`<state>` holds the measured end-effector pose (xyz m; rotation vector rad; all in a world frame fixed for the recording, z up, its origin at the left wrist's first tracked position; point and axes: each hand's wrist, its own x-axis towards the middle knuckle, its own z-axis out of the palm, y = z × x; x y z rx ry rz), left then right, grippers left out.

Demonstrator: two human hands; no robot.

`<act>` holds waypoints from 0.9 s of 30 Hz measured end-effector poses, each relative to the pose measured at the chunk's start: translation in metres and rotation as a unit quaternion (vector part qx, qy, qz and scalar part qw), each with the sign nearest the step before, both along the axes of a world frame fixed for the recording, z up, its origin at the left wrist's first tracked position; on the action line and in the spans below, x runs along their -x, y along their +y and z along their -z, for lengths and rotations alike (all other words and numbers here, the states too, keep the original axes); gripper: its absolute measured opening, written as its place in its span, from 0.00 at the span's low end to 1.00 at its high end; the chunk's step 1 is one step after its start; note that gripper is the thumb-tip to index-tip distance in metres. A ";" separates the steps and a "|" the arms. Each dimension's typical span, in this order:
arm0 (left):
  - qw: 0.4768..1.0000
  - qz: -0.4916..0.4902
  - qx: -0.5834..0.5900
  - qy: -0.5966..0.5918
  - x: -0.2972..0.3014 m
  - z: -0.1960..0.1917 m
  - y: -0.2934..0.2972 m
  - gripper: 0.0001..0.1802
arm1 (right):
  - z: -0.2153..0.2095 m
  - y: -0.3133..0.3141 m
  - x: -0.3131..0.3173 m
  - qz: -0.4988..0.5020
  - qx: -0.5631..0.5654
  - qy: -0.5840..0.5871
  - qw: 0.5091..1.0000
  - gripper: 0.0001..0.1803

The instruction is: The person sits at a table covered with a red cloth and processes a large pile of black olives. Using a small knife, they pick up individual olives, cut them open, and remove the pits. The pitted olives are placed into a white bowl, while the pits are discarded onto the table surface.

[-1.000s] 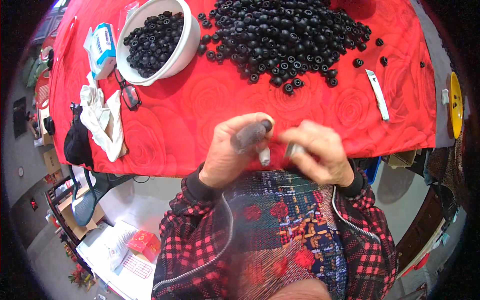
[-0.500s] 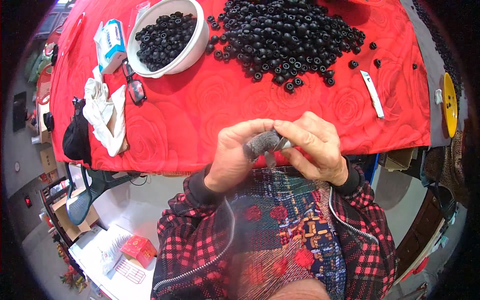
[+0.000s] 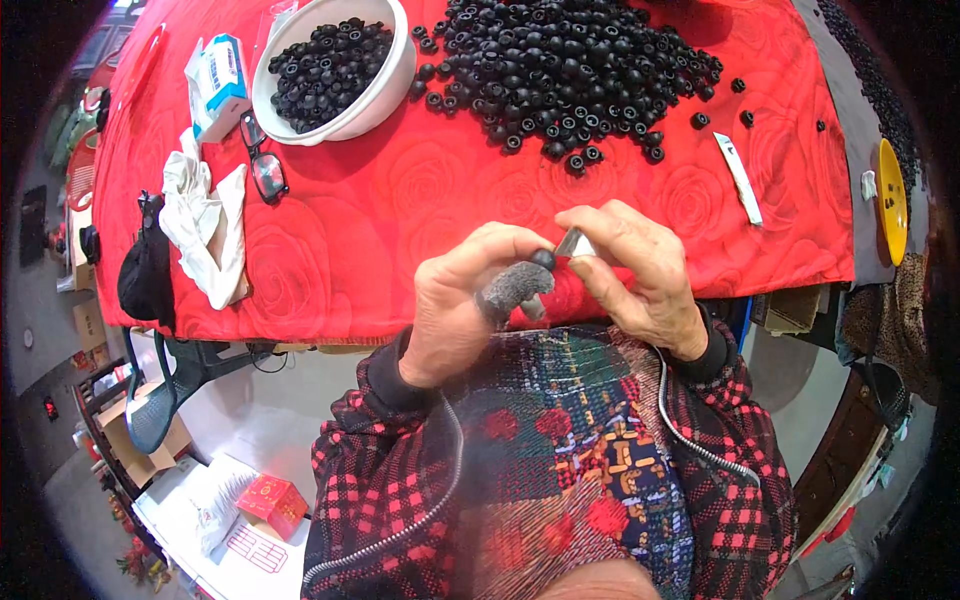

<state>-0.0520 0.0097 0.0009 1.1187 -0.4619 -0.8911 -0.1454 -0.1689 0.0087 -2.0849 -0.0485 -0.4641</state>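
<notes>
My left hand point(image 3: 445, 295) pinches a small round black plastic part point(image 3: 543, 258) between thumb and forefinger. A fuzzy grey cloth cover point(image 3: 515, 287) wraps the left thumb, with a loose end hanging below it. In my right hand point(image 3: 640, 270) a small flat metal blade point(image 3: 570, 241) with a white wrapping is gripped between thumb and fingers. Its tip points toward the black part, with a narrow gap between them. Both hands hover over the near edge of the red tablecloth point(image 3: 340, 250).
A large heap of black parts point(image 3: 580, 75) lies ahead. Left of it stands a white bowl point(image 3: 400, 75) of similar parts. Glasses point(image 3: 268, 175), a blue-white box point(image 3: 218, 90), white cloth point(image 3: 210, 225) and a black cap-like item point(image 3: 147, 270) sit left; a white packet point(image 3: 738, 180) lies right.
Earlier the blade lay against the black part with my hands touching. Now the blade has come away up and right, and the round part shows. The whole view has shifted slightly.
</notes>
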 end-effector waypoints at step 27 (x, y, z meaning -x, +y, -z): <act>0.965 -0.180 -0.109 -0.155 -0.039 -0.019 0.005 0.08 | 0.012 -0.021 0.000 -0.004 -0.095 0.062 0.994 0.14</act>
